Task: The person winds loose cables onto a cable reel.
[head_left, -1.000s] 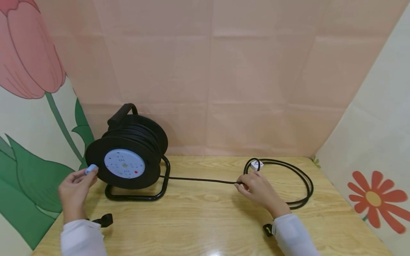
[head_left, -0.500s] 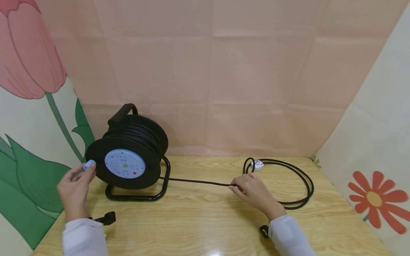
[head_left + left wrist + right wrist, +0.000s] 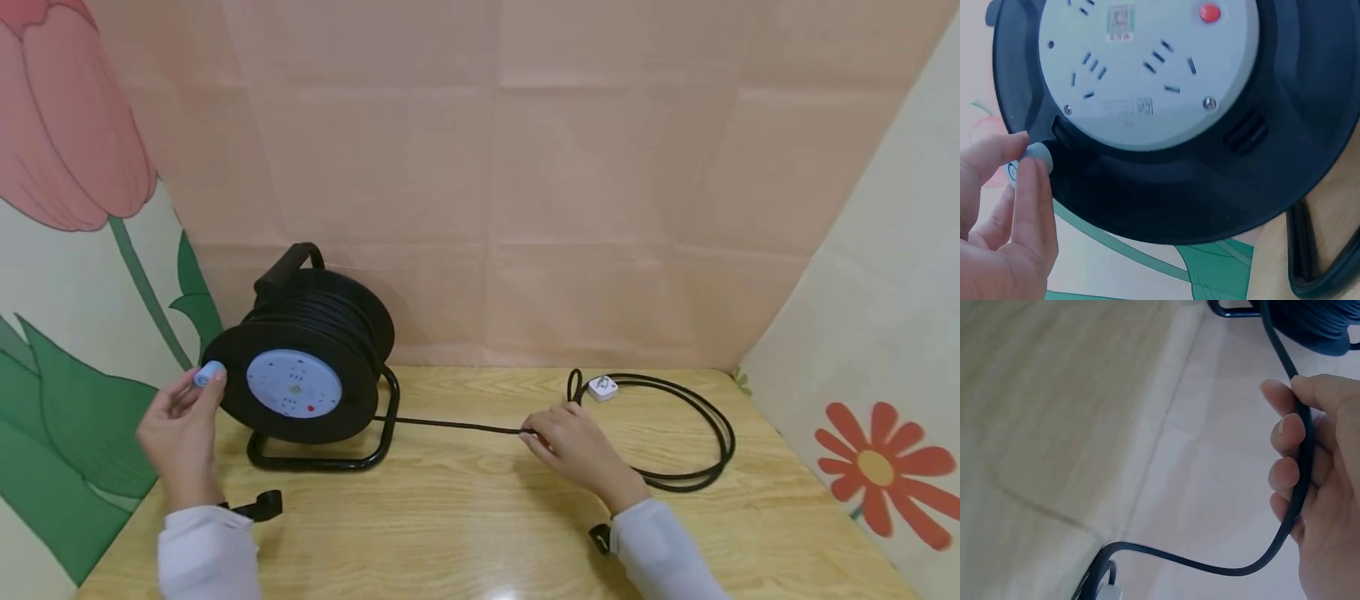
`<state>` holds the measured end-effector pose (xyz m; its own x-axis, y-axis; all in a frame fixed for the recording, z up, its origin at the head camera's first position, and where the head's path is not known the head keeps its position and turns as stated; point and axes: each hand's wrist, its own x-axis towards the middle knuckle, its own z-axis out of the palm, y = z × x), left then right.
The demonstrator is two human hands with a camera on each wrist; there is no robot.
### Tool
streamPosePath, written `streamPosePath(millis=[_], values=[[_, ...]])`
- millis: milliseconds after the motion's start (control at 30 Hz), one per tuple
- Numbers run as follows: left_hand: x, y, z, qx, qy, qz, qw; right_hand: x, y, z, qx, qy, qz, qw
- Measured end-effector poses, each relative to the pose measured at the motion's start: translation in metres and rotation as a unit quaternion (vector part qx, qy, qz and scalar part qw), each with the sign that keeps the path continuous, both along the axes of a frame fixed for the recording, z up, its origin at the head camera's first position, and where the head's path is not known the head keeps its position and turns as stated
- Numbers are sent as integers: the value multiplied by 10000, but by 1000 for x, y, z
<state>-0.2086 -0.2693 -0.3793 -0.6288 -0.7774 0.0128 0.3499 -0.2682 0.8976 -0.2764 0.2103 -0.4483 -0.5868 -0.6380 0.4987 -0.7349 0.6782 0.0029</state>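
A black cable reel stands on its tubular frame at the left of the table, cable wound round its drum. Its front disc carries a pale socket panel with a red button. My left hand pinches the light-blue crank knob at the disc's left rim, between thumb and fingers. From the reel a black cable runs right to my right hand, which holds it between thumb and curled fingers. Beyond that hand the cable lies in loops next to a white plug.
The wooden table meets a pink backdrop behind the reel. Printed flower sheets line both sides, with a tulip at left and a red flower at right. Black camera straps are on both wrists.
My right hand has moved left toward the reel with the cable in its grip. The left hand has raised the knob slightly, and the disc has turned a little clockwise. The small cable loop has narrowed.
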Motion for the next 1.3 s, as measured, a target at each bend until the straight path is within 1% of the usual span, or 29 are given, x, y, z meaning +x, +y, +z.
streamPosePath(millis=[100,233,300,400,567,800,1000,1133,1200,1300], values=[[-1,4,3,-222,73,142,9996,-2,-5,4,-42,29,11,10000],[-2,7,3,-383,230,191,9988,-6,-12,5,-44,-9,0,10000],[-2,8,3,-445,250,182,9985,-8,-15,5,-11,-45,-22,10000],[-1,9,5,-383,212,144,9989,-15,-19,6,41,-81,-54,9999],[0,15,11,-175,206,46,9996,-26,-24,9,103,-193,-107,9997],[0,22,15,-271,379,59,9989,-39,-32,11,262,-393,-127,9988],[-2,27,18,-528,515,54,9973,-53,-44,15,199,-613,-119,9979],[-3,32,18,-858,472,114,9951,-63,-51,17,225,-808,-219,9962],[-4,36,18,-1094,444,216,9928,-68,-54,18,250,-887,-305,9953],[-6,42,18,-1511,404,463,9866,-74,-58,17,263,-1034,-440,9933]])
